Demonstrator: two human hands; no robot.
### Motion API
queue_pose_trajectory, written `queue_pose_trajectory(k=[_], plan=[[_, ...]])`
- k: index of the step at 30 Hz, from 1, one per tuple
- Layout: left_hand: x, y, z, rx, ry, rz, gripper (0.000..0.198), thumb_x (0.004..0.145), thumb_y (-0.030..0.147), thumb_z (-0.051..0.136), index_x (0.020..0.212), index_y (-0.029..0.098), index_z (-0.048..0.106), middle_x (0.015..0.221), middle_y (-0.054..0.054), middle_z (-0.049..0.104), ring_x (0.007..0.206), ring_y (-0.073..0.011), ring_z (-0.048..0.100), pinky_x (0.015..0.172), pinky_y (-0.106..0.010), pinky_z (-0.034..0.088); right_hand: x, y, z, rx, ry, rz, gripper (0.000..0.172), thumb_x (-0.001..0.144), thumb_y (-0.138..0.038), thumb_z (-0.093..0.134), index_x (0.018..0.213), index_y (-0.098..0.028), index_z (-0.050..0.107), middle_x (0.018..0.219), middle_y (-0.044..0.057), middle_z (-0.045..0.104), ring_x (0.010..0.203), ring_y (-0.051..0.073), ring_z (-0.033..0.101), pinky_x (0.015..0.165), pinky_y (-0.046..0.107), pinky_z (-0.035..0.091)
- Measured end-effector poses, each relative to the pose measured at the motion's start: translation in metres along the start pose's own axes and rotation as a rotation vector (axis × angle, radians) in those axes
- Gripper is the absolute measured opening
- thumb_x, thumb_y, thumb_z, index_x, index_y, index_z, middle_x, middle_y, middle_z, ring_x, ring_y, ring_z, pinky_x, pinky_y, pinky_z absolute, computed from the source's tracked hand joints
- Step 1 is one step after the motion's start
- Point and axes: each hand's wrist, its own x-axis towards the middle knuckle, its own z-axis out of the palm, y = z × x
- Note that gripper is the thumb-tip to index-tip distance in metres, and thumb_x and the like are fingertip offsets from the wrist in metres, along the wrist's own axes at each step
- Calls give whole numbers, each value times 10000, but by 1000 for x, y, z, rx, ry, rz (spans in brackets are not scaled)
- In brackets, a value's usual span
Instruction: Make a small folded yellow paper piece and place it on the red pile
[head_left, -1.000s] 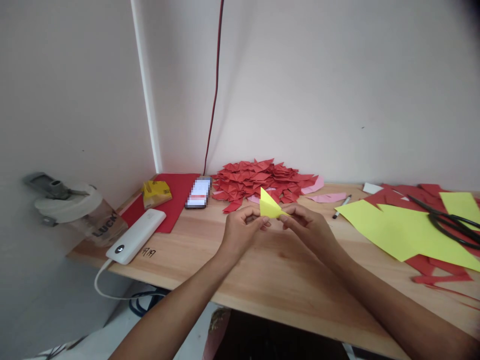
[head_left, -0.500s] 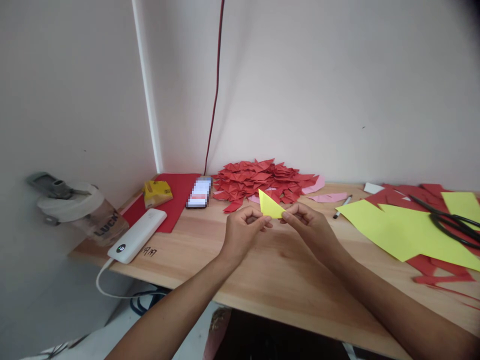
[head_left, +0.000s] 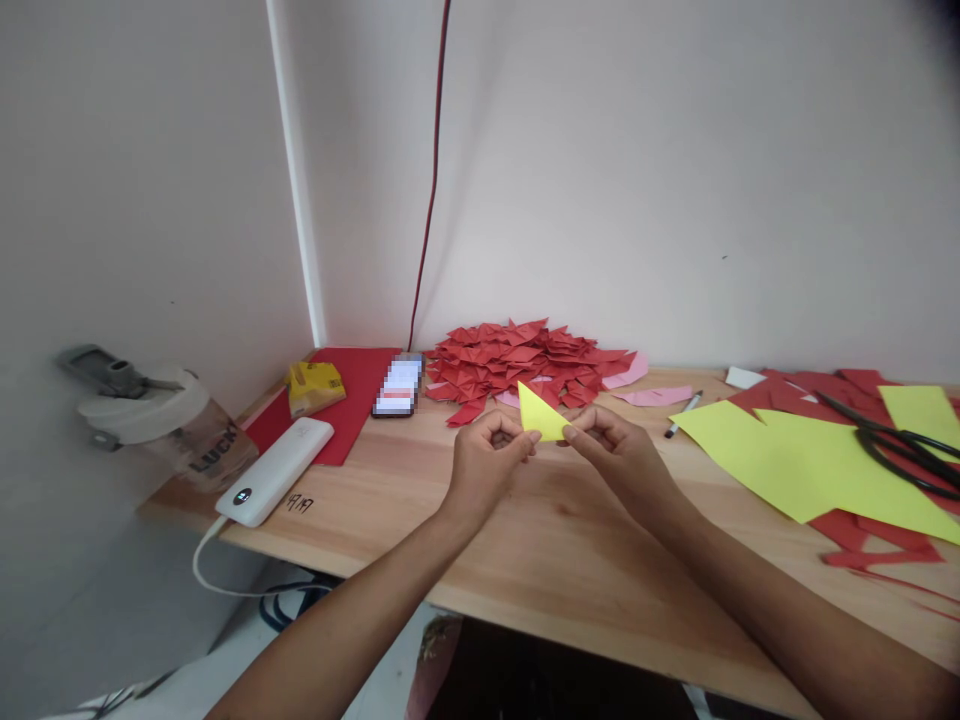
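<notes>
A small yellow piece of folded paper [head_left: 540, 416], triangular with one point upward, is held up above the table between both hands. My left hand [head_left: 489, 455] pinches its lower left corner between thumb and fingers. At the lower right corner, the thumb and fingers of my right hand [head_left: 616, 450] are closed on the same paper. Just behind it lies a heap of folded red paper pieces [head_left: 517, 350]. The undersides of the fingers and the back of the paper are hidden.
Yellow sheets [head_left: 795, 455], red scraps [head_left: 885, 540], black scissors [head_left: 907, 440] and a marker [head_left: 684, 414] lie right. To the left are a phone [head_left: 398, 385], a yellow packet [head_left: 315, 387], a white power bank [head_left: 277, 470] and a lidded cup [head_left: 161, 420] beside the wooden table's [head_left: 360, 520] edge.
Both hands stay almost in place, still pinching the yellow paper. Slightly more of the paper's lower part shows between the fingers now.
</notes>
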Motion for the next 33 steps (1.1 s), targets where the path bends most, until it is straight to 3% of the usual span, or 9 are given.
queue_pose_trajectory(k=[11, 19, 27, 33], plan=[[0, 0, 2, -86, 9, -47, 208, 706, 250, 721, 616, 144, 566, 593, 2, 607, 560, -92, 552, 576, -215, 419, -1, 0, 1, -49, 10, -30, 240, 820, -417, 637, 716, -205, 595, 778, 30, 640, 740, 170, 586, 694, 286, 457], [1, -2, 1, -72, 10, -51, 200, 714, 257, 711, 625, 151, 566, 599, 4, 618, 573, -98, 557, 599, -225, 418, -3, 4, -1, -66, 28, 55, 296, 804, -477, 656, 747, -190, 611, 767, 33, 657, 730, 170, 608, 690, 285, 457], [0, 3, 0, 1, 34, 0, 185, 716, 242, 697, 609, 154, 575, 584, 11, 600, 561, -97, 524, 582, -223, 405, 1, -1, -3, 50, -71, 164, 354, 754, -530, 695, 767, -189, 602, 757, 23, 652, 672, 155, 622, 671, 293, 502], [1, 1, 0, -27, 27, -11, 203, 716, 264, 714, 609, 148, 586, 599, -2, 622, 571, -101, 554, 595, -226, 430, -1, -4, -3, -1, 3, 89, 353, 752, -534, 693, 732, -192, 605, 727, 36, 665, 719, 178, 625, 707, 311, 498]])
